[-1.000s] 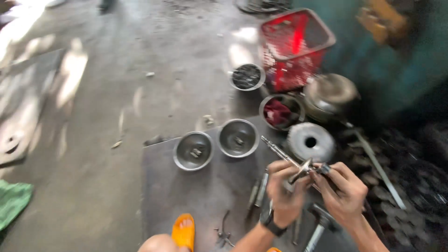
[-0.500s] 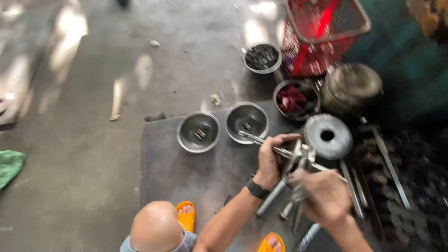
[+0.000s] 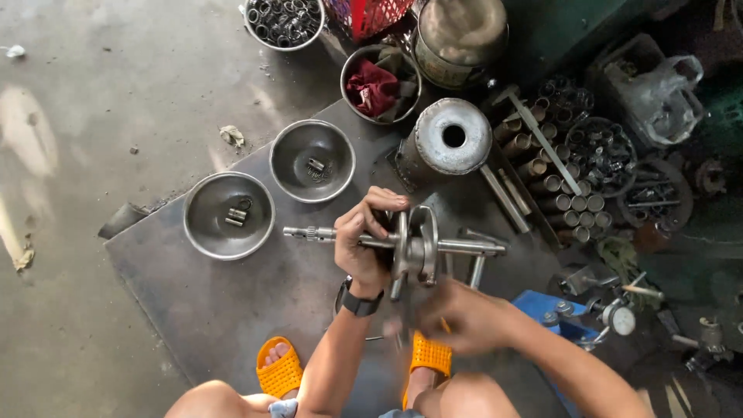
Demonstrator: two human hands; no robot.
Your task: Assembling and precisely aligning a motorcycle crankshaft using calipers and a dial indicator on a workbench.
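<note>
Grey concrete workshop floor fills the view from above, with a dark steel plate (image 3: pixel 232 310) laid on it where a person squats in orange sandals (image 3: pixel 279 370).

Their left hand (image 3: pixel 365 240), a black watch at the wrist, is clamped around the shaft of a metal crankshaft (image 3: pixel 414 246), held level above the plate. The right hand (image 3: pixel 457 317) sits just below it, blurred; whether it grips anything cannot be told.

Two shallow steel bowls rest on the plate: the nearer bowl (image 3: pixel 203 220) holds a few small metal parts, the farther bowl (image 3: pixel 290 155) a few more. Beyond them, a round tin (image 3: pixel 356 66) holds red rags (image 3: pixel 371 85), and a bowl at the top edge (image 3: pixel 259 35) is heaped with metal rings. A metal cylinder with a central hole (image 3: pixel 453 139) stands just beyond the crankshaft. To the right, short metal tubes (image 3: pixel 549 182) lie packed in rows.
</note>
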